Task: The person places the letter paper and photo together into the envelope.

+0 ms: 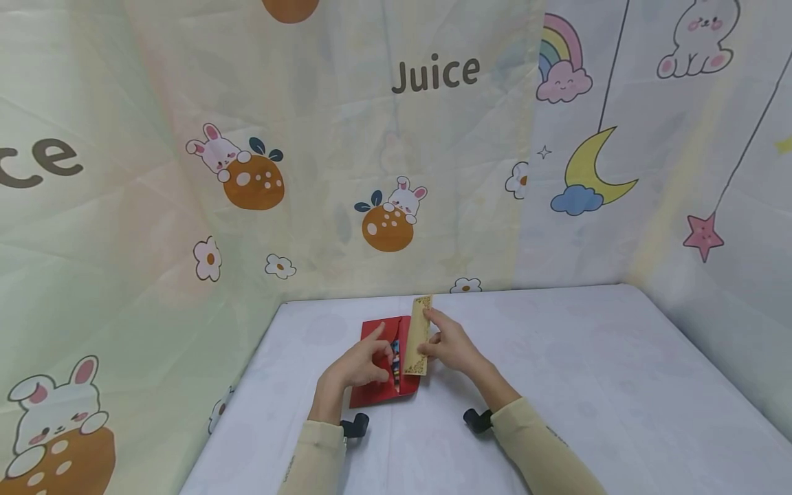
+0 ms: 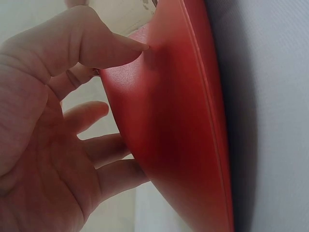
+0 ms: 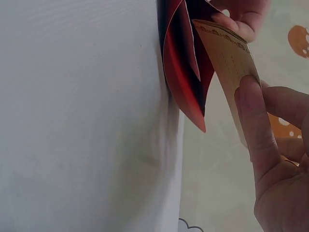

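A red paper envelope [image 1: 373,394] lies on the table with its opening toward the right. At its edge my left hand [image 1: 361,364] pinches the paper between thumb and fingers; the left wrist view has the thumb pressed on the bowed red face [image 2: 169,125]. A multicoloured printed strip [image 1: 396,357] shows in the mouth of the envelope. My right hand [image 1: 453,342] holds a long pale-gold card [image 1: 416,337] with ornate ends, thumb on one face and fingers behind. In the right wrist view the card [image 3: 227,63] stands tilted beside the parted red layers [image 3: 181,92].
A white cloth covers the table [image 1: 557,385]. Behind it hangs a printed curtain [image 1: 334,137] with rabbits, oranges and flowers. Black camera mounts [image 1: 355,425] sit at both wrists, close over the cloth.
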The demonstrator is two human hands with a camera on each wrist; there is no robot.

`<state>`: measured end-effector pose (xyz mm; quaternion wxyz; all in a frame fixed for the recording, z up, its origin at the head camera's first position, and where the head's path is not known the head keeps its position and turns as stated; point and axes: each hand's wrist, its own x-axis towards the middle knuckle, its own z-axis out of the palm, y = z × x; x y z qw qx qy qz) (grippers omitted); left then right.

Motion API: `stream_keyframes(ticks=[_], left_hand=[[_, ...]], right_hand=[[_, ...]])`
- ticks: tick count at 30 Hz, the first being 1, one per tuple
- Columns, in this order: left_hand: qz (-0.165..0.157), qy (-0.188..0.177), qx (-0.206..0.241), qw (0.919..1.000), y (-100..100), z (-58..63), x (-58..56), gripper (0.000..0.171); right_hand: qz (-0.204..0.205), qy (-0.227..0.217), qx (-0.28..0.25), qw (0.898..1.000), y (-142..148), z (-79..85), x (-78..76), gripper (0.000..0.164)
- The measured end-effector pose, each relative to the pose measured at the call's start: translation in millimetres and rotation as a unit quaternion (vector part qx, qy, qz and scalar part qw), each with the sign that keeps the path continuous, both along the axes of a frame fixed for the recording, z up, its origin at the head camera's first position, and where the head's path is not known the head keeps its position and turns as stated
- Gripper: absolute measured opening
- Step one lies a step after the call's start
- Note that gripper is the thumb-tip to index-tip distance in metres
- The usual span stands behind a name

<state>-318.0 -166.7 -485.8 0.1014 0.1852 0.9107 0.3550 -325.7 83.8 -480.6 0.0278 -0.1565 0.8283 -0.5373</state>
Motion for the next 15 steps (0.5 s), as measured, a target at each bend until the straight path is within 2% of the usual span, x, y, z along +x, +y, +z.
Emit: stream_keyframes(ticks=[5,15], left_hand=[[0.001,0.002,-0.007,1.0000,-0.1,-0.1,-0.2,0.022],[0.003,0.004,-0.016,0.9999,-0.1,0.1,-0.3,0.023]], right_hand=[[0.002,-0.002,0.006,1.000,-1.6,0.7,1.2,0.093],[0.035,-0.007,0.008,0.999,-5.8,-4.0,0.9,0.094]])
